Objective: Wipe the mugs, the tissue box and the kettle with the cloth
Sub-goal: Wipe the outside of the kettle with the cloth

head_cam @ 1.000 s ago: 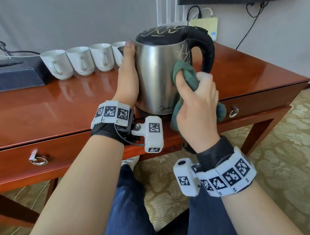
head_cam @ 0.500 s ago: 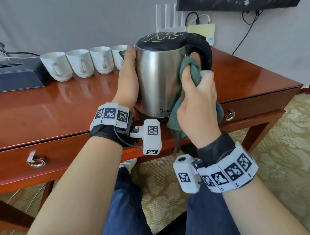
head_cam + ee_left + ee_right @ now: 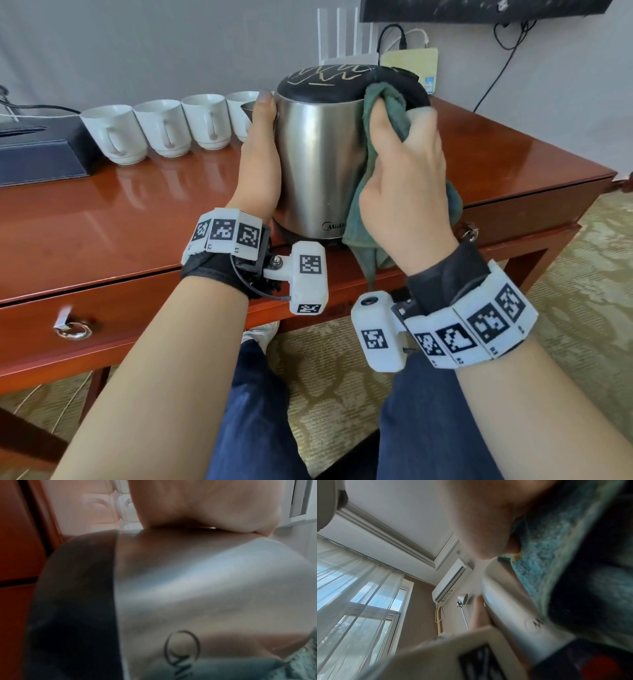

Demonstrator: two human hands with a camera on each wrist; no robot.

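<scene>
A steel kettle point(image 3: 318, 164) with a black lid and handle stands near the front edge of the wooden desk point(image 3: 102, 219). My left hand point(image 3: 258, 161) lies flat against its left side, fingers straight, steadying it; the left wrist view shows the palm point(image 3: 205, 507) on the steel wall point(image 3: 205, 588). My right hand point(image 3: 404, 185) grips a green cloth point(image 3: 383, 102) and presses it on the kettle's upper right side by the handle. The cloth point(image 3: 556, 547) fills the right wrist view. Several white mugs point(image 3: 164, 126) line up at the back left, beside a dark tissue box point(image 3: 37, 154).
A router and a yellow box point(image 3: 411, 65) with cables stand behind the kettle at the wall. Desk drawers with ring pulls point(image 3: 73, 329) face me. My knees in blue jeans point(image 3: 253, 411) are under the desk's front edge, above patterned carpet.
My right hand has slid the cloth upward along the kettle's right side, from mid height to near the lid and handle. The left hand stays on the kettle's left side.
</scene>
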